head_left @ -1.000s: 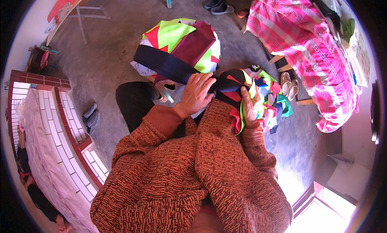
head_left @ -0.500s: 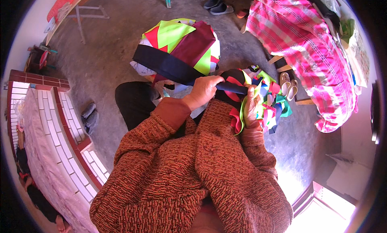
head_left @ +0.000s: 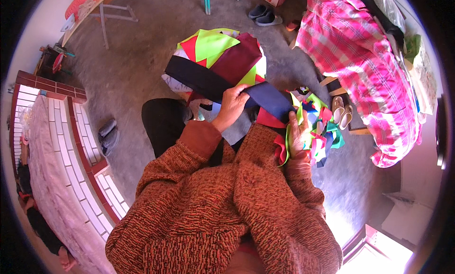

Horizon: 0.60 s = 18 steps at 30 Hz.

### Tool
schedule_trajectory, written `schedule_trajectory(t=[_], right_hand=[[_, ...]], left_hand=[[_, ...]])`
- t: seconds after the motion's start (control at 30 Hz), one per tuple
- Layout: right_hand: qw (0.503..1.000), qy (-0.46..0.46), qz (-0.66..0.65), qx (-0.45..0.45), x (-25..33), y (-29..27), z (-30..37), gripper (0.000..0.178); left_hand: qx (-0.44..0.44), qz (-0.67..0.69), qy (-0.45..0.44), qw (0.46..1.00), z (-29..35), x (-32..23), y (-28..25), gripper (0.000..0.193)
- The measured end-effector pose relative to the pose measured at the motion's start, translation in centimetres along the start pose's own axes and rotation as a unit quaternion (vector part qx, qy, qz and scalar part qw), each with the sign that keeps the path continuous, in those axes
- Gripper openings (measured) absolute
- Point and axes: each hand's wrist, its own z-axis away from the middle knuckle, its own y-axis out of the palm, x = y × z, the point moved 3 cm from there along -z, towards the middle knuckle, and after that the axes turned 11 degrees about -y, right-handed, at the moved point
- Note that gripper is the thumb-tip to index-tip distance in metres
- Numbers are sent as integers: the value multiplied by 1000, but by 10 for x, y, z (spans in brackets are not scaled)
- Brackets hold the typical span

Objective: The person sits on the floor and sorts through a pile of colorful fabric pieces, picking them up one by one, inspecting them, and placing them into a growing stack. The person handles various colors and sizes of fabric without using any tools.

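Observation:
A navy fabric strip (head_left: 270, 97) spans the gap between my two hands, its broad face turned up. My left hand (head_left: 232, 105) pinches its left end, next to a rounded heap of cloth pieces (head_left: 239, 55) in lime, red, maroon and black. My right hand (head_left: 297, 132) grips the strip's right end by the thumb. Around that hand, over my right leg, lies a bunch of small fabric scraps (head_left: 322, 117) in red, lime, green, white and blue. What supports the heap is mostly hidden.
A pink plaid cloth (head_left: 350, 65) drapes over furniture at the right, with pale shoes (head_left: 342, 111) beside it. Dark slippers (head_left: 265, 16) lie on the concrete floor at the back, grey ones (head_left: 109, 135) at the left. A white-tiled, red-edged structure (head_left: 61, 131) stands farther left.
The navy strip, bunched and narrow before, is now spread flat and wide between my hands. The whole view has shifted slightly, with the surroundings appearing lower and farther right.

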Motion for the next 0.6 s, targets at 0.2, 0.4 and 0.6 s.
schedule_trajectory(t=[0.2,0.4,0.6], right_hand=[[969,-185,165,15,26,7,0,16],[970,-195,135,48,10,0,6,22],[970,-227,78,46,7,7,4,16]], left_hand=[[-86,-196,156,964,24,-29,12,35],[10,-312,256,915,33,-37,40,44],[84,-258,281,921,38,-35,57,53]])
